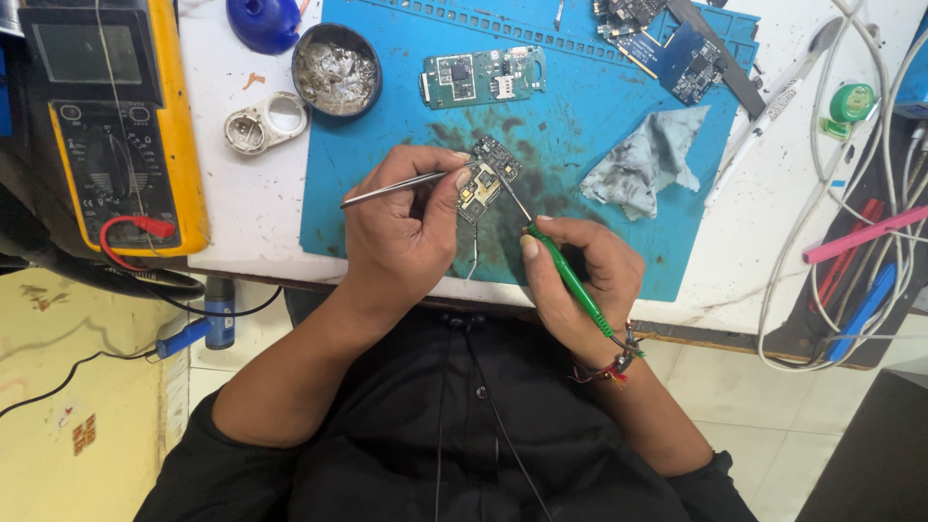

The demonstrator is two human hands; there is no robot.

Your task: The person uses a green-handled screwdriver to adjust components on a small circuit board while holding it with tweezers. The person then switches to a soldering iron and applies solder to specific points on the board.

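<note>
Black-sleeved arms reach over the worktop [246, 198] as the left hand [396, 242] grips tweezers [391, 187] and the right hand [580, 280] clamps a green-handled soldering iron [561, 266] on a small circuit board [485, 180] on the blue mat [580, 116], mid-soldering, calling for steady tip contact.

Circuit board [483, 179] on mat [387, 193] centre; multimeter [111, 126] left; cloth [643, 159] right; cables [851, 193] far right.

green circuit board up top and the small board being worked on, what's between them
Only bare blue mat, darkly stained, lies between the green circuit board and the small board near both hands, in the head view.
</note>
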